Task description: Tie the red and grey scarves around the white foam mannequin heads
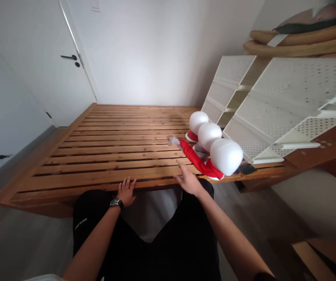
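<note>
The left hand (126,191), a watch (116,203) on its wrist, rests on the edge of a wooden slatted bed frame (97,156), open and holding nothing. The right hand (189,180) reaches out open and empty, its fingers (182,166) just beside a red strip of cloth (198,160) lying on the slats by three white domes (226,157), near a white perforated shelf (273,105)

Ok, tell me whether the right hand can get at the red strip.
Likely yes: the right hand is almost beside the red strip, and only wooden slats lie between them.
</note>
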